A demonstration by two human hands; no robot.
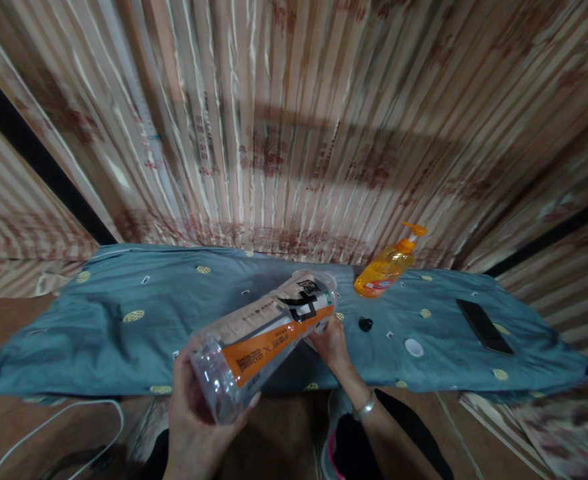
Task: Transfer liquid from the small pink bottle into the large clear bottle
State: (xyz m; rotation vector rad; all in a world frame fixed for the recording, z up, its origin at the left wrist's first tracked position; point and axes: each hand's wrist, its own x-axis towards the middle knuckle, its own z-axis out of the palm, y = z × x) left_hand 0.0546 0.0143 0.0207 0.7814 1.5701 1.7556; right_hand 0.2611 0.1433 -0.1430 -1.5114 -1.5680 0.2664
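Note:
I hold a large clear plastic bottle [267,337] with an orange, white and black label, tilted with its base toward me. My left hand [194,417] is wrapped round the base end. My right hand [331,343] grips the bottle near its neck end, above a blue-grey patterned cloth [124,313] spread on a low surface. A small black cap [365,325] and a white round lid [414,347] lie on the cloth just right of my right hand.
An orange pump bottle [387,267] stands at the back of the cloth. A black phone [484,325] lies at the right. A striped curtain [294,120] hangs behind. A white cable [74,417] runs over the brown floor at lower left.

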